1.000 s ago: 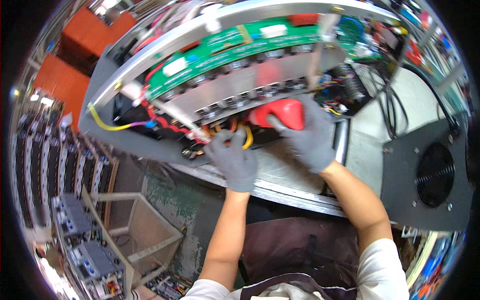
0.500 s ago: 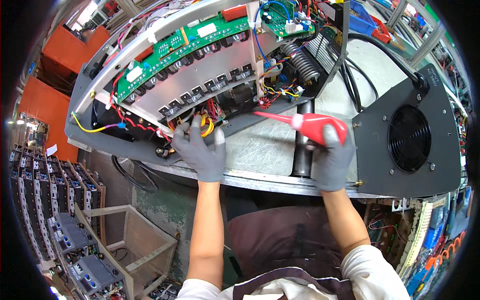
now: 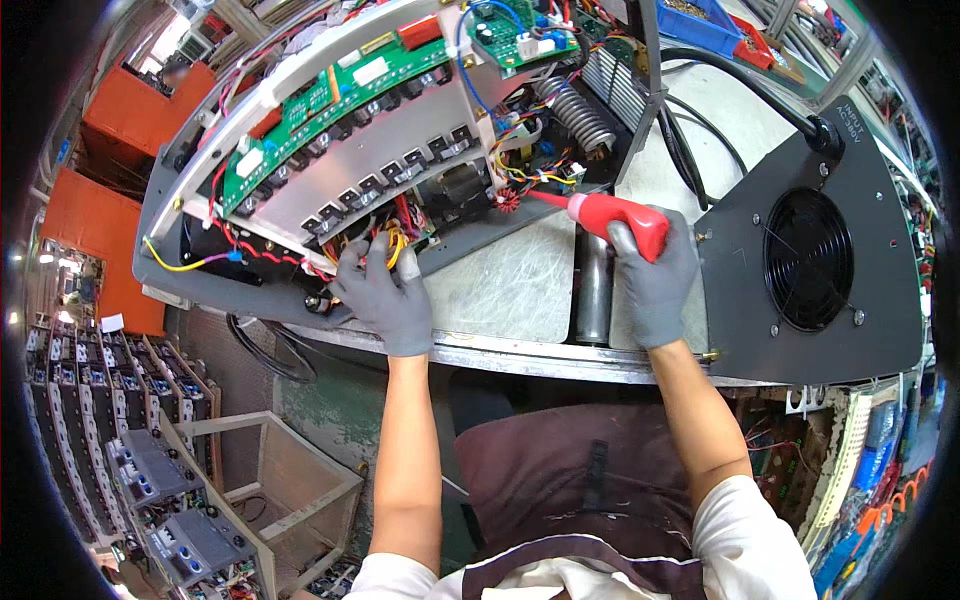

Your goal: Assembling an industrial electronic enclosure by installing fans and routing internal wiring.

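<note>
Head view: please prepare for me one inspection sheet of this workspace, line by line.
Surface: scratched metal plate.
Work things: red bottle, yellow wires, green circuit board.
Clutter: blue bin, top right.
Hands: both gloved; left hand at the yellow wires, grip unclear; right hand holds the red bottle.
Cables: black cable reaches the fan panel.
Surroundings: orange boxes at left, grey units at lower left.

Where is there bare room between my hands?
The scratched metal plate shows a bare patch, bordered by your left hand, the dark cylinder and the grey chassis edge. It's crowded at the yellow wires near that hand, and by the cylinder, where your right hand holds a red bottle.
</note>
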Available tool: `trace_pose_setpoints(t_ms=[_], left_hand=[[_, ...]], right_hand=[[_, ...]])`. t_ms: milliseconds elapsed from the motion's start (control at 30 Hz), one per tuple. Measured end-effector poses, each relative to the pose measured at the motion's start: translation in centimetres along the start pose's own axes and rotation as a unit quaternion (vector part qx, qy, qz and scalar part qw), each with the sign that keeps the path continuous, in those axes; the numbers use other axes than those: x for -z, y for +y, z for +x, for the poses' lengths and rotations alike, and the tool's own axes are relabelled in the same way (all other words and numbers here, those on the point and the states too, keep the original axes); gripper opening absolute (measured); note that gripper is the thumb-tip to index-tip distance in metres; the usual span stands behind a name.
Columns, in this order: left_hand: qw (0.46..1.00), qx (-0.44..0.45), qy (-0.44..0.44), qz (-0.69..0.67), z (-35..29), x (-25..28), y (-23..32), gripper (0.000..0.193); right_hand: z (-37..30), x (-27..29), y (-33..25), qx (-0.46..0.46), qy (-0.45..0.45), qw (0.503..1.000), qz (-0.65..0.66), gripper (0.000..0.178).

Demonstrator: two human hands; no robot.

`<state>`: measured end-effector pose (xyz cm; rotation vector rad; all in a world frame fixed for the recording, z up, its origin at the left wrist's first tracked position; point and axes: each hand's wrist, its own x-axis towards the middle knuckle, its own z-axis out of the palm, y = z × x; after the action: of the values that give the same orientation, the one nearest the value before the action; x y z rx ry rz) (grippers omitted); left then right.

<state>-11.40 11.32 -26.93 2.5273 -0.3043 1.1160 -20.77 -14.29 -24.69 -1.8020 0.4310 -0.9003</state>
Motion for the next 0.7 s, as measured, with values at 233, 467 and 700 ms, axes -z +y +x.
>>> trace_pose_setpoints(t_ms=[233,467,700], left_hand=[[1.0,-0.012,0.011,-0.002,-0.4,-0.3,-0.4,0.037],[1.0,0.001,0.002,-0.004,-0.4,-0.4,-0.3,0.037],[1.0,-0.009,0.027,-0.013,-0.3,-0.8,-0.1,0.034]], right_hand=[[0.6,-2.9,1.4,-0.153,0.005,0.973,0.171,0.031],[1.0,-3.2,2.0,-0.175,-0.002,0.971,0.165,0.033],[0.3,-3.6,1.9,-0.123,-0.018,0.992,0.033,0.036]])
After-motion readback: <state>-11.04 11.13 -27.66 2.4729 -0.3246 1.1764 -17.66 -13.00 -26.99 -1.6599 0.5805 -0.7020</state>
